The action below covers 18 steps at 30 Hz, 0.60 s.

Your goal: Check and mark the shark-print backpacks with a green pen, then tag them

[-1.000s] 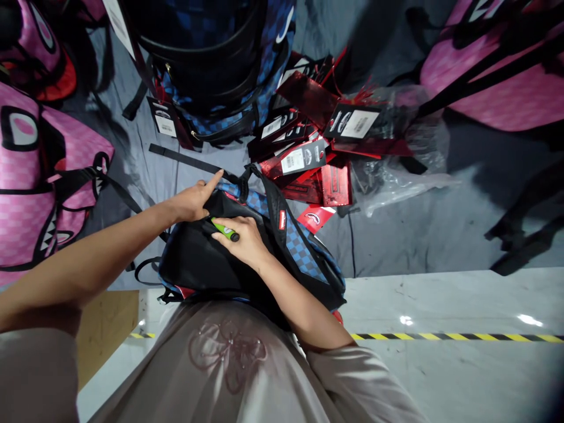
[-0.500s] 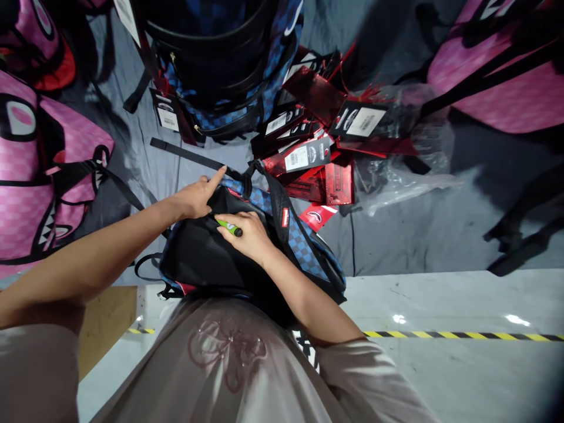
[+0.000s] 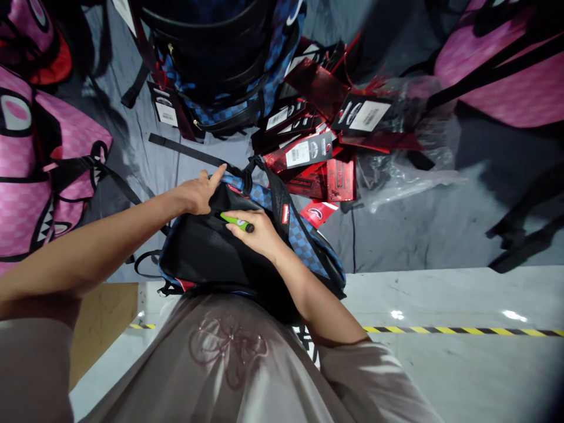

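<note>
Against my lap, my right hand (image 3: 259, 232) gripped one green pen (image 3: 237, 221) on one backpack (image 3: 211, 252); my left hand (image 3: 198, 194) lay open, pointing.

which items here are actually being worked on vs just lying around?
In hand:
- left hand, fingers pressed on the top edge of the blue checkered backpack
- right hand, gripping a green pen over that backpack's black back panel

Lying about:
- red hang tags in a pile
- clear plastic bag
- pink shark-mouth backpacks
- second blue checkered backpack
</note>
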Each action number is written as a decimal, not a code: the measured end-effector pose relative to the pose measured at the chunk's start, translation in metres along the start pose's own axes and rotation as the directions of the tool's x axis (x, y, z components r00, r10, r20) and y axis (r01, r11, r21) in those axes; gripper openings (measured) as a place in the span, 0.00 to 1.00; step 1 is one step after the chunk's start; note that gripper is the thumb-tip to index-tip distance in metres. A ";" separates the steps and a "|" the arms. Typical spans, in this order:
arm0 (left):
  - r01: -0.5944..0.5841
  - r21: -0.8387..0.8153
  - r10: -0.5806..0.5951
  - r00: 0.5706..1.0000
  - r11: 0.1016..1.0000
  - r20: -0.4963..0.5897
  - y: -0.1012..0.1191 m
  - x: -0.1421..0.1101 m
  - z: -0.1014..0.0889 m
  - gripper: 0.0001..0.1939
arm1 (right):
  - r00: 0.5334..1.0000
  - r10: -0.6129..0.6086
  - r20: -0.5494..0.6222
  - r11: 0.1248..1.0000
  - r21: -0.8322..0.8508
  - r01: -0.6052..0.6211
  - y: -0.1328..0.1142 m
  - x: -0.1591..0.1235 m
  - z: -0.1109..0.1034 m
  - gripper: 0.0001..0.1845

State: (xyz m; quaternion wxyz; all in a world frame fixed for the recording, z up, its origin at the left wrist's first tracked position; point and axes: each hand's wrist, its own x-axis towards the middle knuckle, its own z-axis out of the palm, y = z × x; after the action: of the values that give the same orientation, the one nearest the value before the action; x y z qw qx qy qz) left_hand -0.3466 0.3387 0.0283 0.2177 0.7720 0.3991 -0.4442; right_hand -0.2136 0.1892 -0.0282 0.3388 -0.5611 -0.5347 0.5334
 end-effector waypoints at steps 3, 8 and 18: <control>-0.011 0.024 0.011 1.000 1.000 -0.004 -0.005 0.005 0.002 0.61 | 1.000 0.025 0.012 0.999 -0.029 -0.025 -0.006 0.005 0.005 0.15; -0.008 0.004 0.008 1.000 1.000 -0.011 -0.002 0.005 0.002 0.60 | 0.998 0.041 -0.057 0.993 -0.110 -0.047 -0.008 0.002 0.011 0.13; 0.009 0.023 -0.009 1.000 1.000 -0.016 0.004 -0.002 -0.001 0.58 | 0.998 0.060 -0.018 0.970 -0.235 -0.063 -0.011 0.002 0.002 0.14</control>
State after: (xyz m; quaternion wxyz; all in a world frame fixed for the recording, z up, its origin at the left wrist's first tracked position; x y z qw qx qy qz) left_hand -0.3435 0.3363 0.0309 0.2037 0.7762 0.3993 -0.4434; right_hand -0.2184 0.1930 -0.0187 0.2559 -0.6164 -0.5748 0.4734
